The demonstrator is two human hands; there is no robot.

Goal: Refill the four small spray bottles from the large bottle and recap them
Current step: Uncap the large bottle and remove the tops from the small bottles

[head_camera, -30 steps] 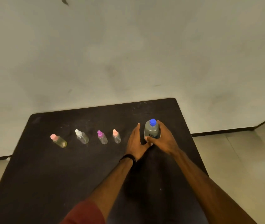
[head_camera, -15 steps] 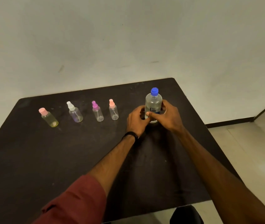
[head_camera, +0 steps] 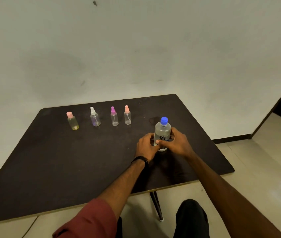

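Your large bottle (head_camera: 162, 133) reads "re nu" on its label and wears a blue cap (head_camera: 164, 120). Both your hands, left hand (head_camera: 147, 147) and right hand (head_camera: 177, 143), curl around it, upright on the dark tabletop (head_camera: 67, 160). Four small spray bottles (head_camera: 114, 116) stand capped in a row well to its left, apart from your hands.

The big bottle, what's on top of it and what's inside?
A blue cap sits on top of the big bottle. Clear liquid seems to be inside. Both hands, left hand and right hand, wrap its lower part, hiding how full it is.
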